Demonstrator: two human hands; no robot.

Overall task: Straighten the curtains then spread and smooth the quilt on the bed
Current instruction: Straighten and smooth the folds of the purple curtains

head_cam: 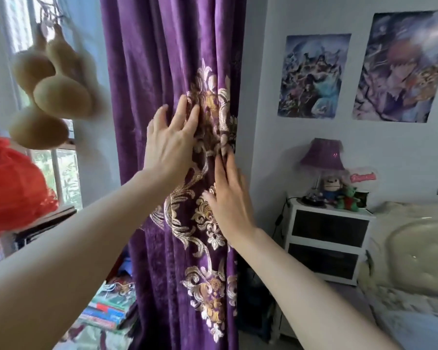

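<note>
Right now both hands are flat on the purple curtain (pixel 162 72), fingers straight and spread, pinching nothing. Left hand (pixel 171 140) sits higher, pressing the gold embroidery approx mid-panel; right hand (pixel 229 198) is lower, near the curtain's right edge by the wall. The fabric hangs in deep folds.

To do this step well, I'd judge: keep palms flat, stroke downward w/ the pleats rather than across, and ease the right edge out so the embroidered band lies even, w/o tugging hard at the top fixing, which is out of view.

Around it: dried gourds (pixel 61 94) hang at left in front of the window, close enough that a left elbow swing could knock them. A red lantern-like thing (pixel 13 188) sits lower left; stacked books (pixel 106 309) lie below, beside the curtain's foot.

Further off, a white nightstand (pixel 329 238) w/ a purple lamp (pixel 323 157) & small toys stands against the wall, two posters (pixel 314 74) above. The bed (pixel 415 261) is at far right; its pale quilt looks rumpled, not yet spread.
</note>
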